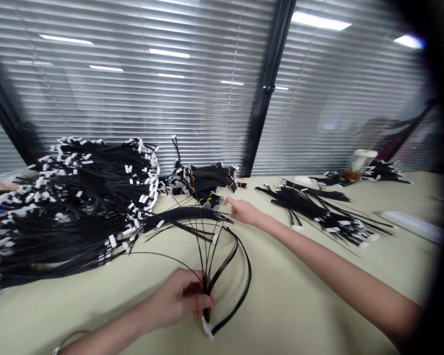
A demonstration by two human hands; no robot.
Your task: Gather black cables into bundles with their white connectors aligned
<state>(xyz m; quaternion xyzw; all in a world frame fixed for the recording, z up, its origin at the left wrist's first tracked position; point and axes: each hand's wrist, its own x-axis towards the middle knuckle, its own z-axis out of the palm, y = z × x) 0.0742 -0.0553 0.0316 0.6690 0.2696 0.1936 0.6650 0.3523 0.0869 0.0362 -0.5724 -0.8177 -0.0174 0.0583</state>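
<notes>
Head camera view, looking down over a pale yellow-green table (299, 305) that runs up to a wall of grey slatted window blinds (133, 88). Near the table's front edge the left hand (177, 298) is closed in a pinch around a small bunch of thin black cables with white plastic connectors (210, 246); thumb and fingers clamp the bunch just above the white connector that sticks out below the hand, and from the grip the strands fan upward and outward, two of them curving round in a loop to the right. The right hand (242, 211) is stretched out toward the middle of the table, fingers loosely extended and the forefinger pointing, its tip just beside or touching the far ends of the fanned cables; it grasps nothing that can be seen. Just beyond that fingertip lies a stack of tied black cable bundles with yellow bands (207, 183), close to the table's far edge. The left side of the table is covered by a large loose heap of black cables with white connectors (70, 207), reaching from the far edge almost to the front. To the right, well apart from both hands, lies a smaller spread pile of black cables (318, 209), and at the far right corner stands a white-lidded plastic cup (360, 162) beside another small cable pile (387, 171).
</notes>
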